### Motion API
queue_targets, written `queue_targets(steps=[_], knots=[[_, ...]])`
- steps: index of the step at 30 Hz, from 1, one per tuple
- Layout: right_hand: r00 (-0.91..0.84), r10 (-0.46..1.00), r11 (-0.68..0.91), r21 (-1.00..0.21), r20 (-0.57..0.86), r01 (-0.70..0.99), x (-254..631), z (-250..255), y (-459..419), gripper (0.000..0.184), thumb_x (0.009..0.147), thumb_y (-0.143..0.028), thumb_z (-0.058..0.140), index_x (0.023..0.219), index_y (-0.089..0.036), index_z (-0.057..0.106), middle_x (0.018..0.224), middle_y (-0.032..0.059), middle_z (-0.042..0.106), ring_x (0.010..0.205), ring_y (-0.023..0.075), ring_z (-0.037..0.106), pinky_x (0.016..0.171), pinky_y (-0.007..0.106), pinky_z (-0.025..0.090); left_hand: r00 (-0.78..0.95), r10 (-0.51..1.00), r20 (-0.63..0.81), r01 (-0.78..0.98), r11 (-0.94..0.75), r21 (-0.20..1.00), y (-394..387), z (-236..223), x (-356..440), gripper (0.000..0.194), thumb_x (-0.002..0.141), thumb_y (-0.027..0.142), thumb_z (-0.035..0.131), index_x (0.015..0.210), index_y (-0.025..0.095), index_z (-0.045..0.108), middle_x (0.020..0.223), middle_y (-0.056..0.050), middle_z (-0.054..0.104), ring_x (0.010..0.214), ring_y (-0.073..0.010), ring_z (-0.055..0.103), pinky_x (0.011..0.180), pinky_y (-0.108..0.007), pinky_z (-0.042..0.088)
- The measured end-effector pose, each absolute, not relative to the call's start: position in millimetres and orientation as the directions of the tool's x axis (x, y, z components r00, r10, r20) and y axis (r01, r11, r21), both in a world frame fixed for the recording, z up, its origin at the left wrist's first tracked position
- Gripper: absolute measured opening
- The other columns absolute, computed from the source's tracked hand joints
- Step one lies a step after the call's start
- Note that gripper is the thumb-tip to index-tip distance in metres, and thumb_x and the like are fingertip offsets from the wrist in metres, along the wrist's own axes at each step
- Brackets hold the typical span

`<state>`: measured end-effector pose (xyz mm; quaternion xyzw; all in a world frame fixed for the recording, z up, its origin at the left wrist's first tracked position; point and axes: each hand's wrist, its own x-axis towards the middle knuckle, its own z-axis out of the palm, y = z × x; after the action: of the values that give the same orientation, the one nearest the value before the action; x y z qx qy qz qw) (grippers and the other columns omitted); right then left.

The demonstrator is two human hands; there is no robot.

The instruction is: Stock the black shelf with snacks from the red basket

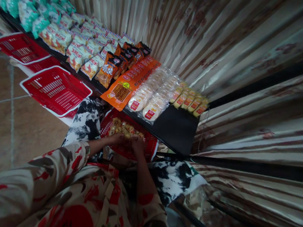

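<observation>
My left hand [117,139] and my right hand [137,144] are close together over a red plastic basket [151,146] between my knees. Small yellowish wrapped snacks [118,125] fill part of that basket. The fingers of both hands curl inward among these packets, and the picture is too dim and blurred to tell exactly what they grip. Just beyond the basket, rows of packaged food lie on a black shelf [178,130]: an orange snack pack [124,86], clear-wrapped white round crackers [151,110] and small yellow packets [191,101].
Orange and black bags [110,67], white bags [78,56] and teal bags [28,11] line the shelf to the left. Two more red baskets [60,89] stand below its edge. A pleated curtain [175,23] hangs behind, with dark bars [242,167] at the right.
</observation>
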<state>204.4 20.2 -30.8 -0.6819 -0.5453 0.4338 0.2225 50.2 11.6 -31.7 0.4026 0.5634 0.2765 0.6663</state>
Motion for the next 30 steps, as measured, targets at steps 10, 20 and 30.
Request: queue_targets(steps=[10,20,30], knots=[[0.153,0.888,-0.444,-0.894,-0.433,0.051,202,-31,17,0.024,0.063,-0.042,0.058,0.071,-0.021,0.052,0.051,-0.0054,0.058,0.045,0.0109,0.053,0.046,0.022,0.044,0.205,0.794,-0.572,0.083,0.568,0.819,0,-19,45,0.011,0.063,0.021,0.06,0.072,0.017,0.054,0.053,0.007,0.047,0.046,-0.0077,0.04,0.047,-0.019,0.029],[0.153,0.861,-0.468,-0.874,-0.484,-0.129,204,-27,11,0.03,0.057,-0.042,0.068,0.067,-0.02,0.05,0.045,-0.0091,0.052,0.037,0.0068,0.044,0.038,0.019,0.039,0.263,0.731,-0.63,-0.165,0.677,0.717,-12,1,45,0.026,0.07,0.032,0.067,0.087,0.016,0.055,0.065,0.0,0.064,0.058,-0.0157,0.064,0.062,-0.028,0.048],[0.129,0.848,-0.498,-0.856,-0.514,-0.138,204,-26,7,0.022,0.062,-0.033,0.067,0.058,-0.02,0.05,0.045,-0.0076,0.053,0.038,0.0062,0.046,0.036,0.016,0.036,0.171,0.75,-0.639,-0.247,0.66,0.709,-12,15,38,0.022,0.076,0.027,0.064,0.088,0.013,0.054,0.064,-0.001,0.063,0.048,-0.0127,0.062,0.046,-0.019,0.044]])
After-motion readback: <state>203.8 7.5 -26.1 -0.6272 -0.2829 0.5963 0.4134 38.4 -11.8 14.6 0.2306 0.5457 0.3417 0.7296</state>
